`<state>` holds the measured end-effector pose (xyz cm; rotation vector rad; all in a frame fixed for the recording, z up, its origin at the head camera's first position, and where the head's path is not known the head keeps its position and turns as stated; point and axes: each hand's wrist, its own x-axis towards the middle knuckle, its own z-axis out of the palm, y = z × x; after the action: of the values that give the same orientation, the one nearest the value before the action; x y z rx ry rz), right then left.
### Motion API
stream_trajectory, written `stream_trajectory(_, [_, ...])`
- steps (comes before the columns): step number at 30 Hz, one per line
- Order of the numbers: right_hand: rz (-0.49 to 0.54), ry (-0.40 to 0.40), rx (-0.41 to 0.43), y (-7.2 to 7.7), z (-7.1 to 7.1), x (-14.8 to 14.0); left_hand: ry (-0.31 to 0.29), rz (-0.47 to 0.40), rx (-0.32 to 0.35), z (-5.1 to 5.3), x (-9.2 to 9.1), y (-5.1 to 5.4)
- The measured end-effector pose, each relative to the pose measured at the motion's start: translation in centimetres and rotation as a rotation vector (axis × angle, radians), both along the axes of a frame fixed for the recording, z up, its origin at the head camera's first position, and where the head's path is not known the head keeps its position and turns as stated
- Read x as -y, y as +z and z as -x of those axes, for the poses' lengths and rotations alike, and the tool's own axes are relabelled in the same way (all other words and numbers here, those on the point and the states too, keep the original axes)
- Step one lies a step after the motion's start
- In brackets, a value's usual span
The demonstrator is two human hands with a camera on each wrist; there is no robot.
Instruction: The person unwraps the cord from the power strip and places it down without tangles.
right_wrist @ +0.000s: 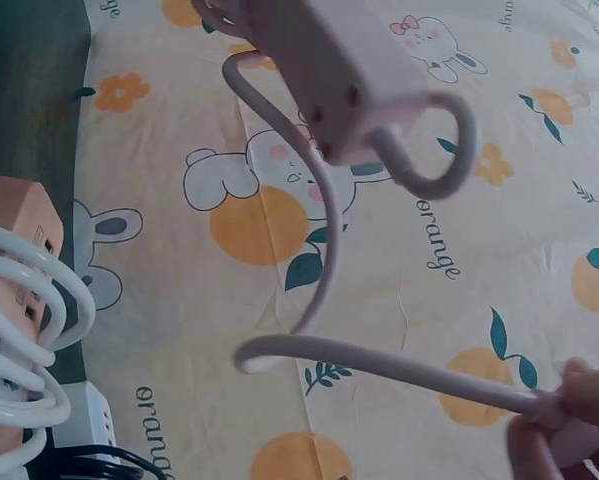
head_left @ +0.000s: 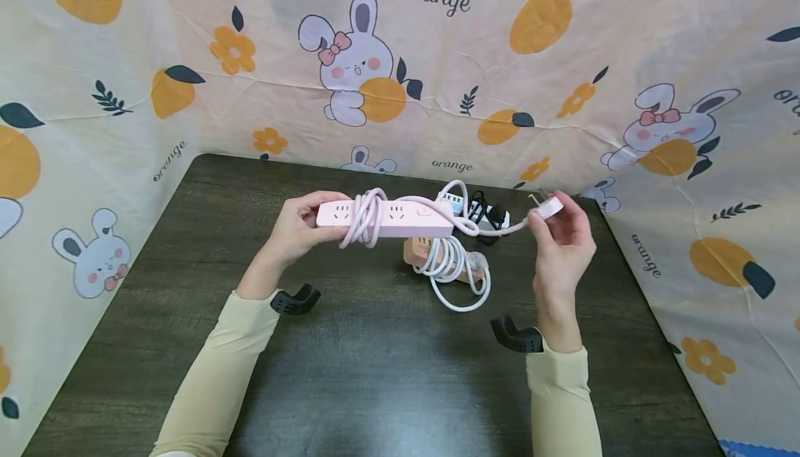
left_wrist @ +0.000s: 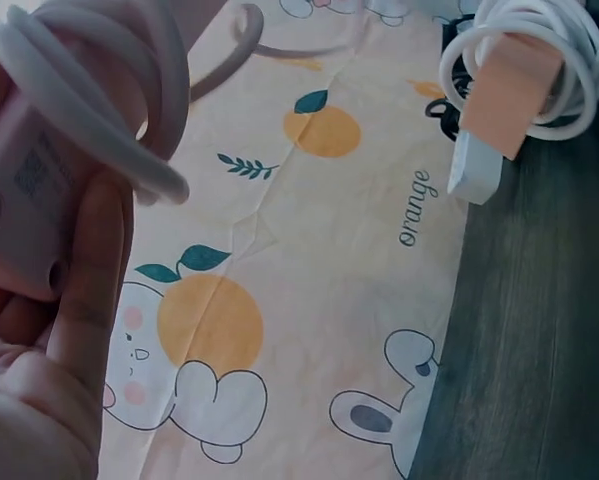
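Observation:
In the head view my left hand (head_left: 292, 230) grips the left end of a pink power strip (head_left: 406, 219) and holds it raised over the table. Several turns of its pink cord (head_left: 365, 219) are wound round the strip's left half. The strip's underside, with round holes, faces the left wrist camera. My right hand (head_left: 564, 240) pinches the cord's plug (head_left: 549, 208), its prongs pointing up and away. Between strip and plug the cord runs loose, with a loop by the strip's right end; the right wrist view shows this free length (right_wrist: 399, 368) bending.
Below the raised strip lies an orange power strip (head_left: 414, 251) wrapped in white cord (head_left: 459, 262). Behind it sits a white power strip (head_left: 502, 219) with black cord (head_left: 480, 207). The dark wooden table (head_left: 375, 374) meets a printed cloth (head_left: 262, 40) at its back and sides.

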<state>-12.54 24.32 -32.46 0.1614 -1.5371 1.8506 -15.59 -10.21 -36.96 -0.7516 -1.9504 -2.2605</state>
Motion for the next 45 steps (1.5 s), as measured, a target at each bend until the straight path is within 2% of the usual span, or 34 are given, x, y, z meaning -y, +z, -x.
stream_trajectory(5, [0.111, -0.017, -0.17, 1.1, 0.1, -0.6, -0.031, 0.04, 0.019, 0.1, 0.0, -0.5])
stream_trajectory(9, [0.173, -0.032, -0.252, 2.4, -0.4, -0.8, -0.033, 0.078, 0.033, 0.2, 0.1, -0.9])
stream_trajectory(14, [0.245, -0.023, -0.345, 3.9, -1.6, -1.1, -0.013, 0.112, 0.028, 0.4, 0.2, -1.3])
stream_trajectory(19, [0.287, -0.011, -0.404, 5.2, -3.2, -1.4, 0.036, 0.152, 0.038, 0.5, 0.4, -1.6])
stream_trajectory(25, [0.331, 0.011, -0.431, 5.5, -4.9, -1.5, 0.094, 0.156, 0.034, 0.7, 0.6, -2.1])
stream_trajectory(30, [0.389, 0.035, -0.431, 5.8, -6.2, -2.4, 0.138, 0.15, 0.031, 1.1, 1.0, -2.6])
stream_trajectory(34, [0.366, 0.054, -0.379, 5.2, -6.6, -3.6, 0.178, 0.118, 0.037, 1.2, 1.5, -2.9])
stream_trajectory(39, [0.286, 0.083, -0.295, 2.9, -6.5, -5.1, 0.207, 0.049, 0.018, 1.2, 1.8, -2.6])
stream_trajectory(45, [0.291, 0.075, -0.134, -0.4, -6.3, -6.8, 0.243, 0.003, -0.013, 1.3, 1.9, -1.6])
